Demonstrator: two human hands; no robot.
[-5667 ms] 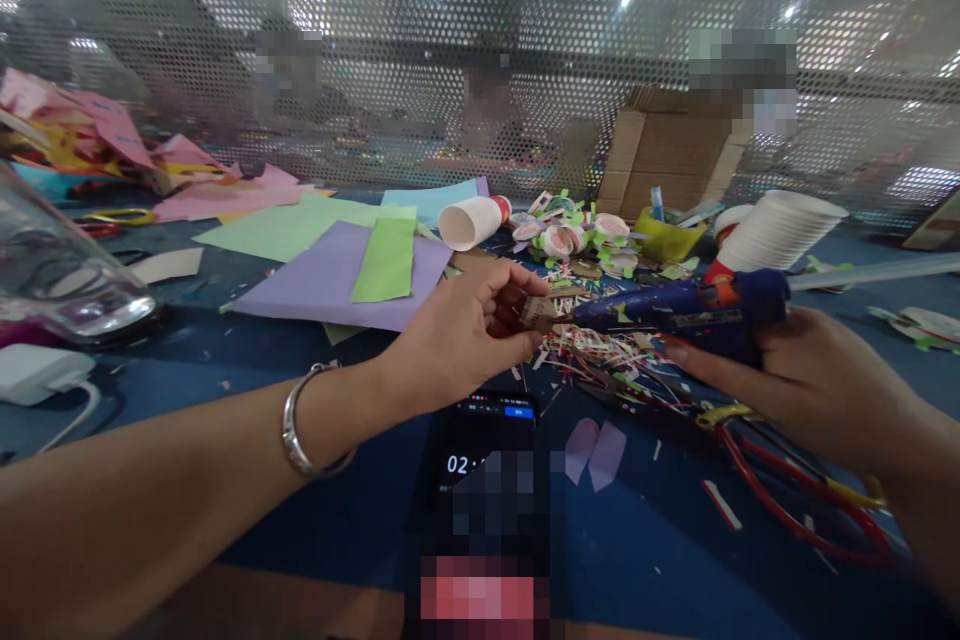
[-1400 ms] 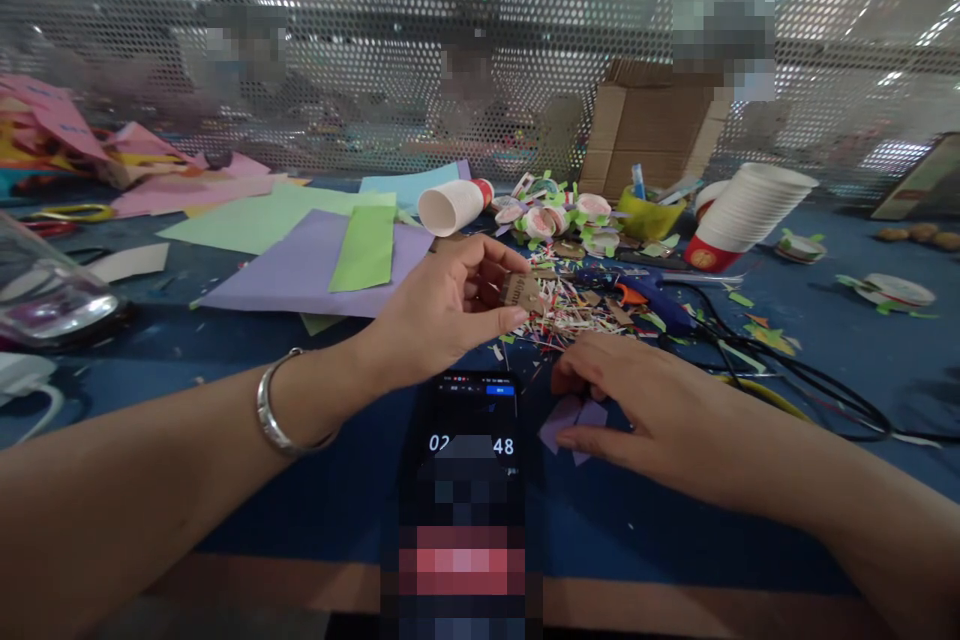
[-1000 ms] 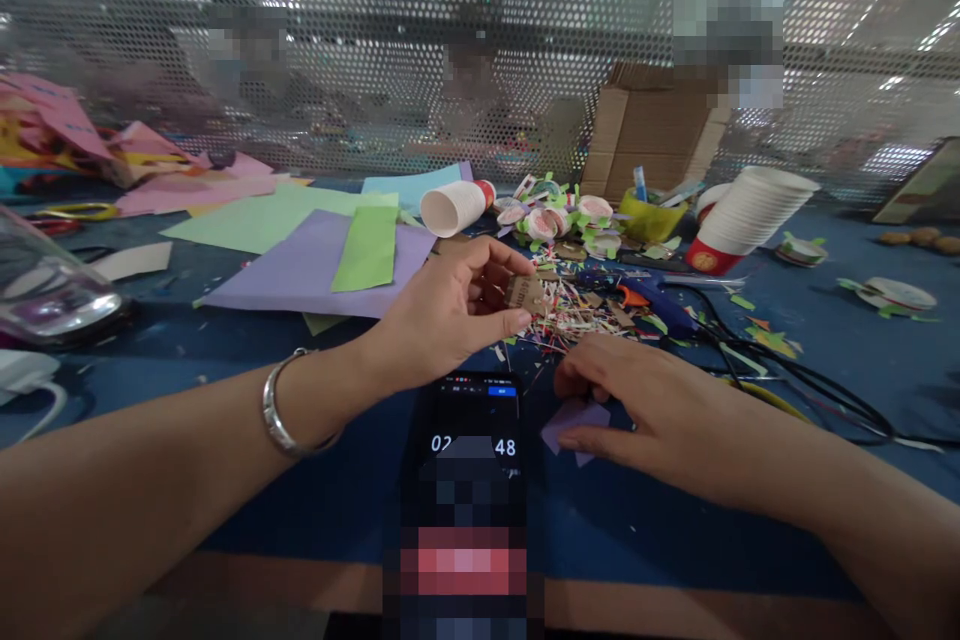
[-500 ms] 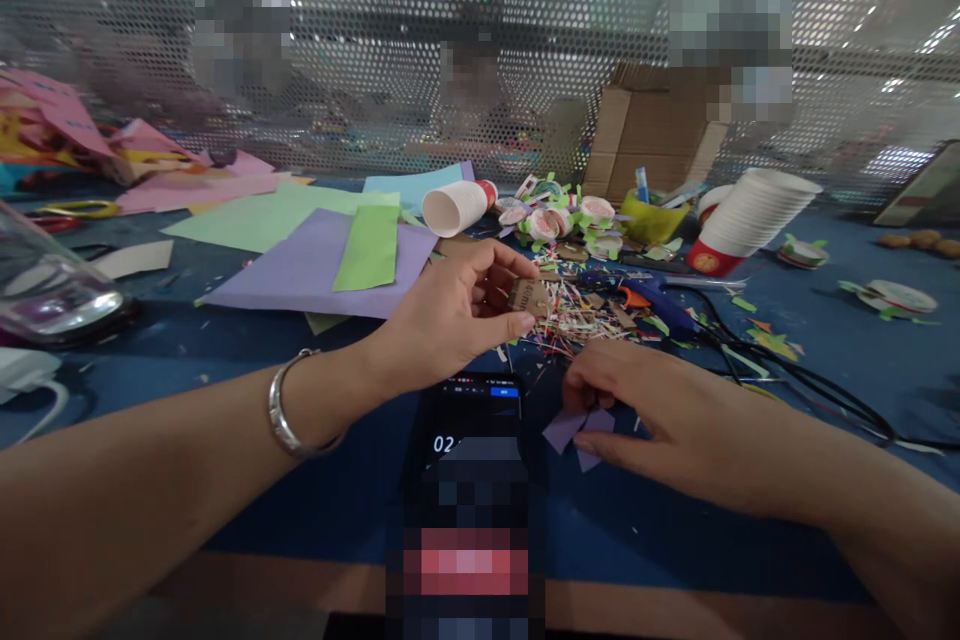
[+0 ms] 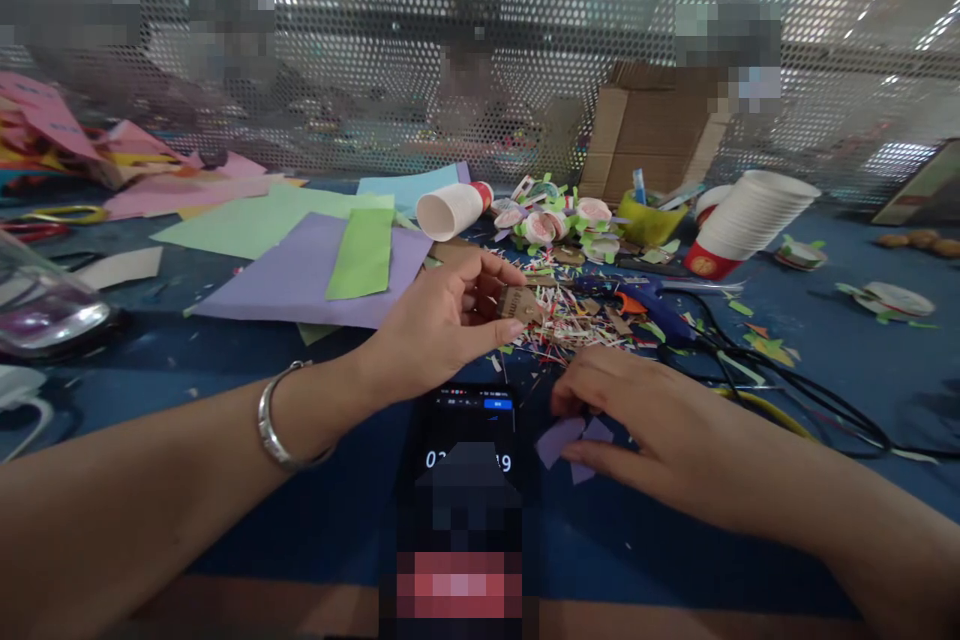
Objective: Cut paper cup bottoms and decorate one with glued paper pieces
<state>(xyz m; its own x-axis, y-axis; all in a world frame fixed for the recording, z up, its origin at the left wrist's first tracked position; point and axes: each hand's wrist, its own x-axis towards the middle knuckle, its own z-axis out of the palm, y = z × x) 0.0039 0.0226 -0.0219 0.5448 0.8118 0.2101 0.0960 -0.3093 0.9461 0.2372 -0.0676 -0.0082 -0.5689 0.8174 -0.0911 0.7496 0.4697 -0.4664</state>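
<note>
My left hand (image 5: 442,320) holds a small brown piece of cardboard (image 5: 517,305) with printed lettering, gripped between thumb and fingers. Lower and to the right, my right hand (image 5: 630,410) hovers over two small purple paper pieces (image 5: 561,442) lying on the table. Its thumb overlaps one piece, and a gap shows between thumb and curled fingers. Between and below the hands lies a phone (image 5: 472,425) with large digits on its screen. Just beyond the hands are shredded paper scraps (image 5: 577,325).
Purple paper (image 5: 262,270) and a green strip (image 5: 361,255) lie left. Behind are a tipped paper cup (image 5: 450,210), paper turtle-like crafts (image 5: 544,220), a yellow container (image 5: 651,220) and stacked cups (image 5: 750,220). A blue glue gun (image 5: 664,310) and black cable (image 5: 795,385) lie right.
The fingers of my right hand have lifted slightly away from the purple pieces. My left hand keeps hold of the cardboard piece. The whole view has shifted a little.
</note>
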